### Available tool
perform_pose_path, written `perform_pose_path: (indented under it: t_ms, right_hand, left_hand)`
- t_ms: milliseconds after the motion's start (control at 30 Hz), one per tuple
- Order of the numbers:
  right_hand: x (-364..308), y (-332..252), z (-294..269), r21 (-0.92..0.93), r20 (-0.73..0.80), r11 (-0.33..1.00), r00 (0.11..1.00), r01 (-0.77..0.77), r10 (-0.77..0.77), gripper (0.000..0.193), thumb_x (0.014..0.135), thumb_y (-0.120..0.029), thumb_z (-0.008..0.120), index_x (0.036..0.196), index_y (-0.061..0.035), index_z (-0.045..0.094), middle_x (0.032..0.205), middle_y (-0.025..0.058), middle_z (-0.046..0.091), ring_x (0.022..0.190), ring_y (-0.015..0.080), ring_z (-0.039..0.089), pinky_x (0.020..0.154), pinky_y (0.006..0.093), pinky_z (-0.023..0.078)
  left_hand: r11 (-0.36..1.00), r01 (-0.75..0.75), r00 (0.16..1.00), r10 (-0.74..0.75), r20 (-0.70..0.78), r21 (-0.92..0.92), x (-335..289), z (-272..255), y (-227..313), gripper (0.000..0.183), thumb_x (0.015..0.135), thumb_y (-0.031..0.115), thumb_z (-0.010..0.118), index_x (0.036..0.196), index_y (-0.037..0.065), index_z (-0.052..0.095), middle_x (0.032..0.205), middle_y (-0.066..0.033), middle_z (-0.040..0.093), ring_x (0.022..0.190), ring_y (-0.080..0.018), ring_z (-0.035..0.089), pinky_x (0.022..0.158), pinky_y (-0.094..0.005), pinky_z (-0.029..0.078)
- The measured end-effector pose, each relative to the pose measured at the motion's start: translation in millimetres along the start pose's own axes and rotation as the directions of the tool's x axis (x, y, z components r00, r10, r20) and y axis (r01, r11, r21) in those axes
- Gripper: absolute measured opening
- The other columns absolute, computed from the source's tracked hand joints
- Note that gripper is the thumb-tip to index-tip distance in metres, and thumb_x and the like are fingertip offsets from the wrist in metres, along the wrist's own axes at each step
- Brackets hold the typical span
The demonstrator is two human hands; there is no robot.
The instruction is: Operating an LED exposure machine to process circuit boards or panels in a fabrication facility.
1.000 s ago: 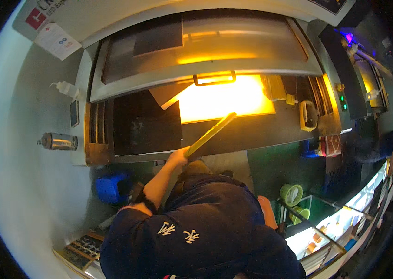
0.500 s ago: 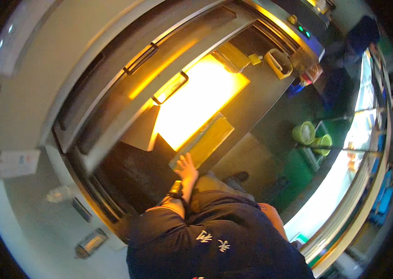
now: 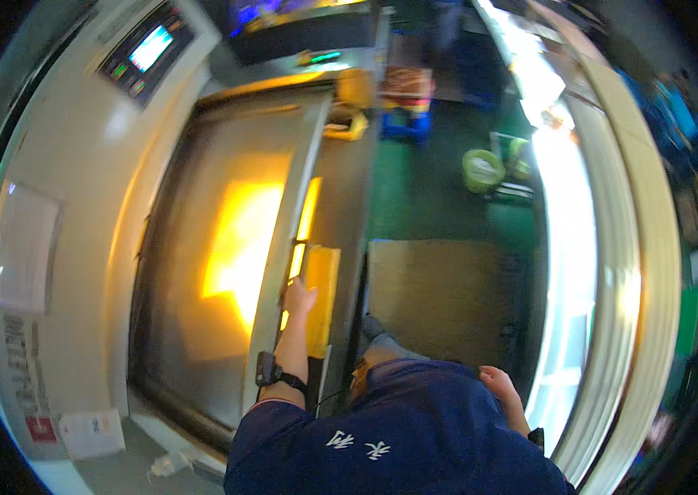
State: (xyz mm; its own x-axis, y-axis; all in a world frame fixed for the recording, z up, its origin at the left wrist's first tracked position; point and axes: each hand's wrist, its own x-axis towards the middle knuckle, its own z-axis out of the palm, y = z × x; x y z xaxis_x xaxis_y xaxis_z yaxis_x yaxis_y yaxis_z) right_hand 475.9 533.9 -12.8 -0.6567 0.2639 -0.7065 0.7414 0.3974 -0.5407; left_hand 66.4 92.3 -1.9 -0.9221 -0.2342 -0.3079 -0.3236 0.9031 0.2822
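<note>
My left hand (image 3: 299, 299) is at the edge of the machine's sliding door (image 3: 184, 190), its fingers closed around the dark door handle (image 3: 296, 254). A black strap with a small device (image 3: 268, 370) sits on my left forearm. Just right of that hand lies a flat yellow-lit slab (image 3: 324, 276); its material is unclear. Bright yellow light glows through the door pane. My right hand (image 3: 497, 381) hangs by my right side, away from the machine, and its fingers are mostly hidden.
A control panel with a lit screen (image 3: 151, 49) is on the machine's left wall. A yellow-rimmed bin (image 3: 347, 125) and a blue crate (image 3: 406, 124) stand ahead. Green buckets (image 3: 482, 169) are farther right. A brown mat (image 3: 440, 289) lies on the floor, beside a bright lit bench (image 3: 567, 272).
My left hand has moved from the slab's near end to the door handle. The door now covers the glowing area that was exposed before. My head view has turned, and my right hand shows now.
</note>
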Motion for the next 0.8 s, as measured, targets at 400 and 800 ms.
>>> perform_pose_path:
  t_ms: [400, 800]
  right_hand:
    - [-104.8, 161.7, 16.4, 0.272, -0.050, 0.957, 0.992, -0.096, 0.114, 0.048, 0.088, -0.041, 0.050, 0.129, -0.0154, 0.056, 0.127, 0.0118, 0.059, 0.116, 0.0307, 0.056, 0.099, 0.0400, 0.043]
    - [-106.9, 114.2, -19.7, 0.098, -0.202, 0.932, 0.924, 0.348, -0.324, 0.043, 0.093, -0.035, 0.052, 0.125, -0.0055, 0.056, 0.120, 0.0185, 0.060, 0.112, 0.0342, 0.057, 0.096, 0.0407, 0.044]
  left_hand:
    - [0.958, 0.079, 0.975, -0.017, 0.222, -0.274, -53.5, 99.2, 66.4, 0.082, 0.077, 0.023, 0.068, 0.139, -0.004, 0.021, 0.141, -0.0278, 0.033, 0.120, -0.0455, 0.044, 0.088, -0.0654, 0.044]
    - [0.977, -0.040, 0.996, 0.055, 0.070, -0.208, -75.5, 104.9, 74.9, 0.076, 0.074, 0.021, 0.067, 0.133, -0.013, 0.032, 0.130, -0.0304, 0.047, 0.120, -0.0399, 0.048, 0.099, -0.0433, 0.042]
